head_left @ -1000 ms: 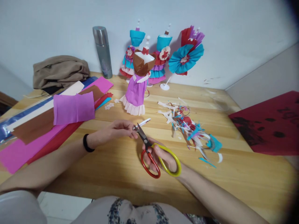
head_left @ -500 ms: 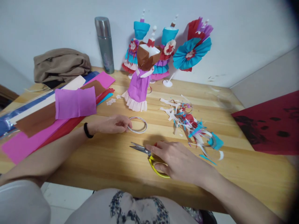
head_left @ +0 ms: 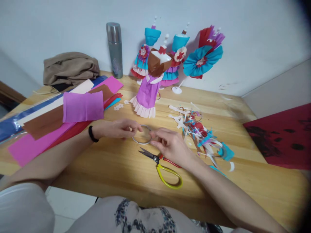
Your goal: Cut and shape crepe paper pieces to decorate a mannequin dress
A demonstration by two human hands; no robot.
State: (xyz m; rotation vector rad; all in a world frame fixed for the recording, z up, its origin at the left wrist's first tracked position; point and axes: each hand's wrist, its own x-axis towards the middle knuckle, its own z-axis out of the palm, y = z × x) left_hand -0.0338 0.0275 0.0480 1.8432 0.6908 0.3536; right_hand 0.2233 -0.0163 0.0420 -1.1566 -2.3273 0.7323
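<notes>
A thin pale ring (head_left: 141, 143), like a narrow roll of tape, is between my hands just above the table. My left hand (head_left: 119, 128) pinches its left side with thumb and forefinger. My right hand (head_left: 170, 142) has its fingertips closed on the ring's right edge. Below them lie scissors (head_left: 155, 158) with one yellow and one red handle, blades parted and pointing left; my right wrist and hand pass over the red handle. Behind the ring stands a small dress form (head_left: 147, 92) in a brown top and purple skirt with a pale ruffle.
Coloured paper strips (head_left: 43, 124) and a purple paper piece (head_left: 83, 106) lie at left, near a folded brown cloth (head_left: 70, 69). A flask (head_left: 115, 50) and more decorated dress forms (head_left: 152, 36) stand by the wall. Paper scraps (head_left: 201, 132) are heaped at right.
My right hand has left the scissors on the table and moved up and left to the ring's right edge. My left hand stays at the ring. The whole view has shifted slightly.
</notes>
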